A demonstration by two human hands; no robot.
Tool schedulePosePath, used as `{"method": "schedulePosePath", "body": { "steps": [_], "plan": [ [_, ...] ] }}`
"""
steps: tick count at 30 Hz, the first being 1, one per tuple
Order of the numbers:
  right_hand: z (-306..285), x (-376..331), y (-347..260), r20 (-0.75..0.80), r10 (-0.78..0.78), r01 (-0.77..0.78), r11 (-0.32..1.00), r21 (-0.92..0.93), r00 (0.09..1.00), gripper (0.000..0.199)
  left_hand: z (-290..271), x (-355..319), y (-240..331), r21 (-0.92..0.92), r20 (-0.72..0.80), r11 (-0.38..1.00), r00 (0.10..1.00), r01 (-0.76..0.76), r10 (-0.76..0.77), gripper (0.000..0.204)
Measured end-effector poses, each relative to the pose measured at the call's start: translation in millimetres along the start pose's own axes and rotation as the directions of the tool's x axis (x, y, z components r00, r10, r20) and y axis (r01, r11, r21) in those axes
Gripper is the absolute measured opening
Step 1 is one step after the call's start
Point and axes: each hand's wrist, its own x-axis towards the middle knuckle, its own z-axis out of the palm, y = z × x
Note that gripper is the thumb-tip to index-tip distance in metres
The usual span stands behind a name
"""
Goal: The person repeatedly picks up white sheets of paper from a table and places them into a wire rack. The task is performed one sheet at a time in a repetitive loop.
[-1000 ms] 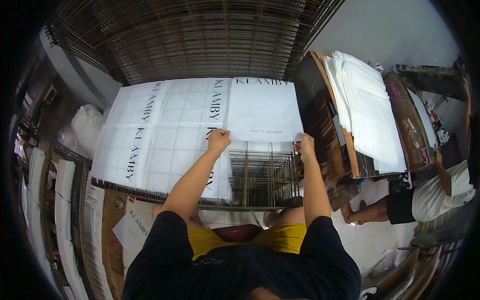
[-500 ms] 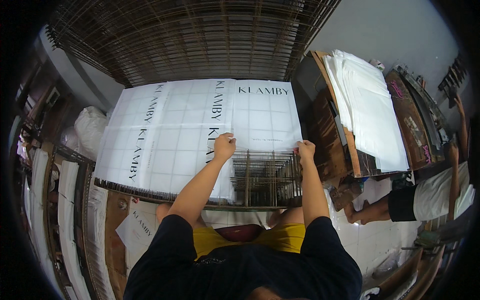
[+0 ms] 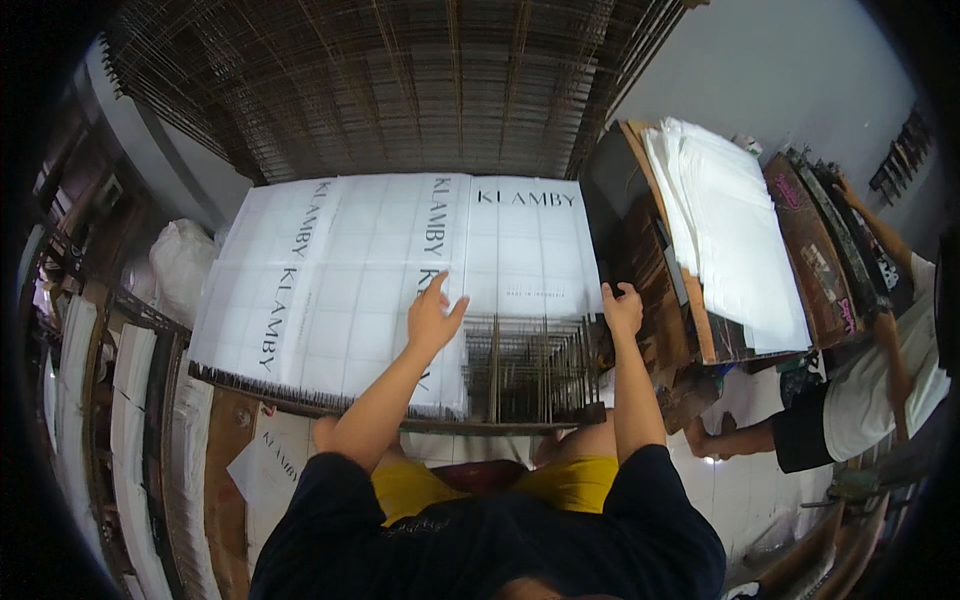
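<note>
Translucent white sheets with black printed lettering, perhaps plastic bags, lie side by side on a wire rack (image 3: 530, 365); the rack's grid shows through them. A single sheet (image 3: 530, 245) covers the far right part. My left hand (image 3: 434, 318), fingers apart and holding nothing, hovers at that sheet's near left corner, over the neighbouring printed sheet (image 3: 370, 310). Beside the near right corner is my right hand (image 3: 622, 308), its fingers loosely bent and apart, with no sheet between them. Bare wires show between my forearms.
More wire racks (image 3: 400, 80) tilt up behind the covered one. A stack of white sheets (image 3: 725, 230) lies on a wooden stand at the right. Another person (image 3: 860, 390) stands at the far right, reaching toward dark boards. A white plastic bundle (image 3: 180, 265) sits at the left.
Both hands have let go of the far right sheet's near corners. My left hand has drawn back to the left and nearer; my right has shifted slightly right. The view has tilted a little.
</note>
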Motion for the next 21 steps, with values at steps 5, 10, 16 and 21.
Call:
{"method": "schedulePosePath", "body": {
  "steps": [5, 10, 16, 21],
  "plan": [
    [-92.5, 69.9, -163.6, -0.196, -0.466, 0.496, 0.855, 0.149, 0.863, 0.031, -70.2, -94.2, 1.4, -0.153, -0.035, 0.982, 0.993, -0.115, 0.111, 0.046],
    [-176.2, 139.3, -356.8, -0.552, -0.783, 0.859, 0.465, -0.215, 0.286, 0.036, -115.8, -208.6, -52.7, 0.045, -0.088, 0.999, 0.996, 0.014, -0.010, 0.039],
    [-179.5, 159.9, -450.5, -0.458, -0.862, 0.743, 0.451, -0.495, 0.218, 0.027, -143.3, -377.1, -148.5, -0.237, -0.206, 0.706, 0.675, 0.668, -0.708, 0.035],
    [-203.8, 142.8, -429.9, -0.061, -0.804, 0.737, 0.570, -0.364, 0.592, 0.040, -158.1, -499.6, -208.6, 0.277, 0.187, 0.538, 0.504, 0.796, -0.843, 0.045]
  ]
}}
